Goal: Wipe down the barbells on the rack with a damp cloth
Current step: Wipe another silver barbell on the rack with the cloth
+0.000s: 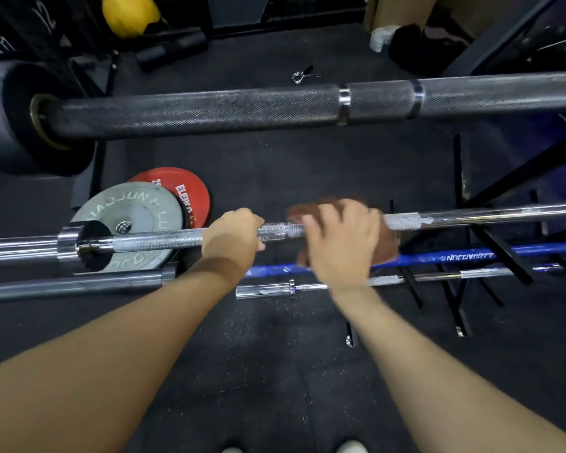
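My left hand (232, 232) grips the knurled chrome barbell (157, 239); my right hand (339, 238) — blurred — seems to clutch a reddish-brown cloth (388, 245) around it.

At frame centre, the left hand (232, 235) is gripping the chrome barbell (157, 240) while the blurred right hand (339, 243) is pressing a brown cloth (388, 243) around it.

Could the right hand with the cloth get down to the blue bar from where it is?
Probably yes. The right hand wraps the brown cloth round the chrome barbell, and the blue bar lies just below with nothing between.
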